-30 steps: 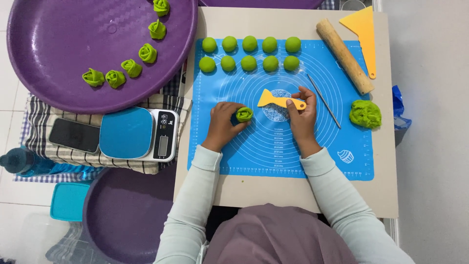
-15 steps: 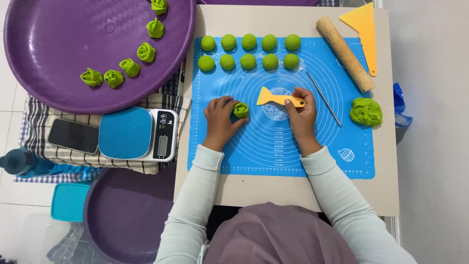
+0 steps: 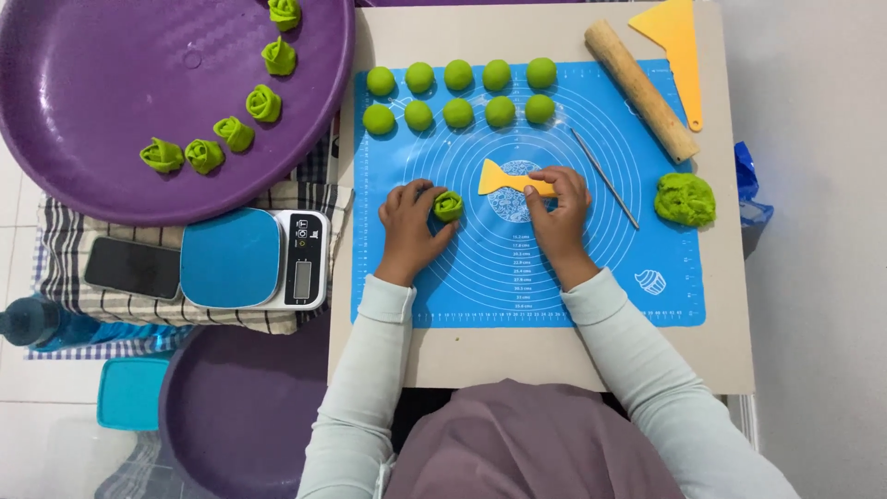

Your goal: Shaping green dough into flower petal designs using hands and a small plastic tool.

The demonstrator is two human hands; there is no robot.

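Observation:
A blue silicone mat (image 3: pixel 591 268) covers the table. My left hand (image 3: pixel 409 226) grips a green rose-shaped dough piece (image 3: pixel 449 205) resting on the mat. My right hand (image 3: pixel 558 208) rests on the handle of a small yellow scraper (image 3: pixel 499 177) that lies flat at the mat's centre. Several green dough balls (image 3: pixel 458 92) sit in two rows at the mat's far edge. A lump of green dough (image 3: pixel 685 199) lies at the right edge. Several finished dough roses (image 3: pixel 235 132) curve across a large purple tray (image 3: pixel 111 83) at the far left.
A wooden rolling pin (image 3: pixel 641 89), a larger yellow scraper (image 3: pixel 676 42) and a thin metal stick (image 3: pixel 604 165) lie at the far right. Left of the table are a blue kitchen scale (image 3: pixel 249 259), a black phone (image 3: pixel 133 268), a second purple tray (image 3: pixel 240 416), a teal box (image 3: pixel 131 419) and a blue bottle (image 3: pixel 37 323).
My left hand has carried the dough rose slightly away from me across the mat. My right hand stays on the scraper's handle.

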